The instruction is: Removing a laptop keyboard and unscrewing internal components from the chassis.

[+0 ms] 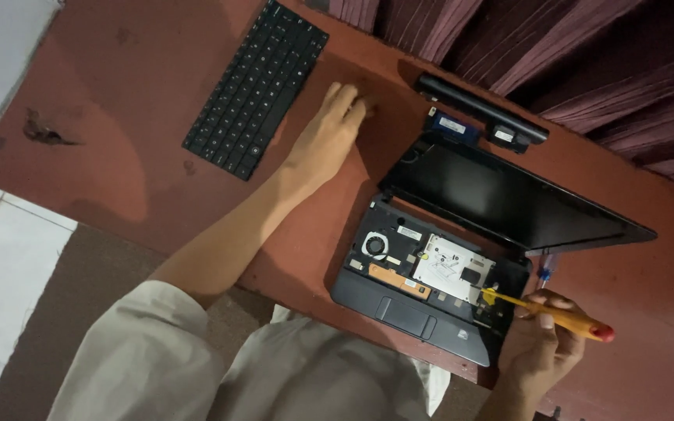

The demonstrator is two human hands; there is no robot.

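Observation:
A small black laptop sits open on the red-brown table, its keyboard removed so the fan, boards and a metal plate show. My right hand grips a yellow screwdriver with a red end, its tip resting at the laptop's inner right side. My left hand is stretched out flat on the table, fingers near the detached black keyboard. Whether something small lies under its fingertips cannot be told.
A long black battery and a small blue-labelled part lie behind the laptop screen. Dark maroon curtain hangs along the table's far edge. A blue-tipped tool lies right of the laptop. White floor tiles at left.

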